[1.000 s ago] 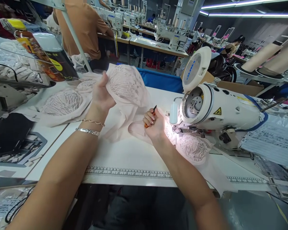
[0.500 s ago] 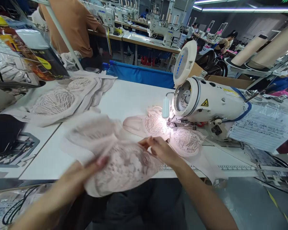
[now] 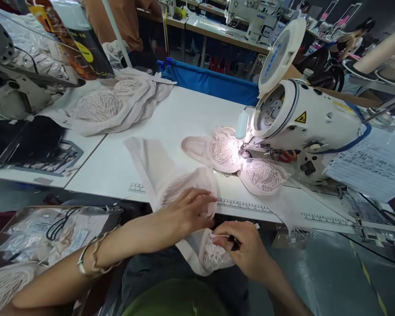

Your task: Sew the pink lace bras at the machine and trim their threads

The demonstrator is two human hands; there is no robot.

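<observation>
A pale pink lace bra (image 3: 153,162) hangs over the table's front edge, one cup on the table and the other (image 3: 213,256) above my lap. My left hand (image 3: 187,213) lies across the upper cup, fingers bent over the fabric and thumb hidden. My right hand (image 3: 246,250) is closed, thumb and forefinger pinching the lower cup's lace edge. A small dark tool (image 3: 233,241) shows inside that hand; its kind is mostly hidden. Beyond, a second pink bra (image 3: 265,175) lies under the lit needle area of a white sewing machine (image 3: 316,118).
Several stacked bras (image 3: 100,107) lie at the back left, near a bottle and a dark canister (image 3: 88,50). A box of plastic-wrapped pieces (image 3: 59,232) stands at lower left. A printed ruler (image 3: 243,205) runs along the table's front edge. A blue cloth bin (image 3: 213,81) is behind.
The bra has come down from above the table to its front edge and over my lap. My left hand moved right, onto the cup; my right hand moved down towards me.
</observation>
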